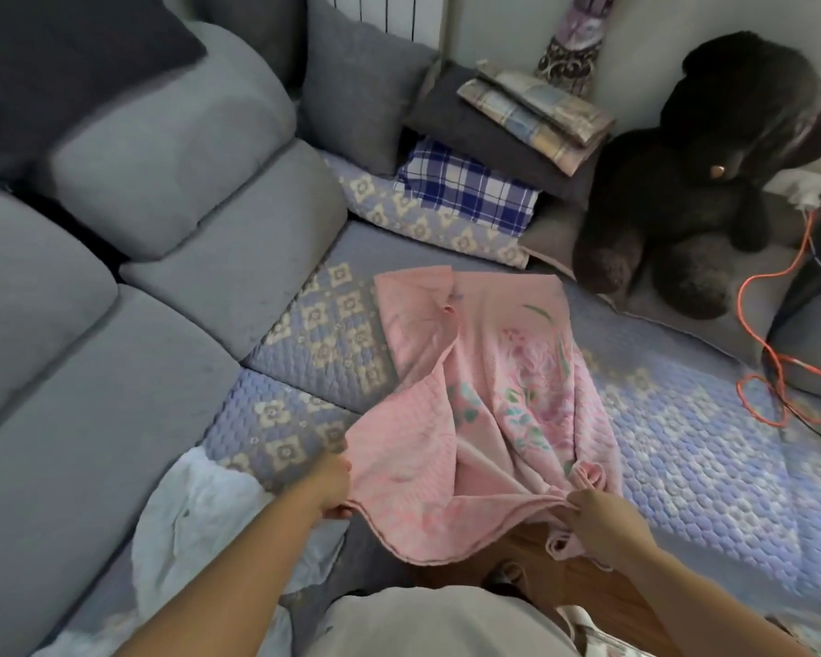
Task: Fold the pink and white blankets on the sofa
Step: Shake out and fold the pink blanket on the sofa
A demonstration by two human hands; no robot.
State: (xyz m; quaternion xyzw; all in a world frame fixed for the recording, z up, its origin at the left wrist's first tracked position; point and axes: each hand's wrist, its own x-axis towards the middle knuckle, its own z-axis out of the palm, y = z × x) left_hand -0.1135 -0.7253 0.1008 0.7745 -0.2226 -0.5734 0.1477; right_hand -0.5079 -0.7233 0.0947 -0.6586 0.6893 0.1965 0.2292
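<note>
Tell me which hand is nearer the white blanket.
Left. The left hand grips the pink blanket right beside the white blanket; the right hand is across the pink one.

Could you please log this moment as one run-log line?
left hand grips pink blanket edge | right hand pinches near edge | white blanket unfolded, left

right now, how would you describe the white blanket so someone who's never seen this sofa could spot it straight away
Start at the grey sofa and follow its quilted lilac seat cover to the near edge. The white blanket lies crumpled there, just beside the left hand, which grips the pink blanket. It is the only plain white fabric, with no print or check.
</note>
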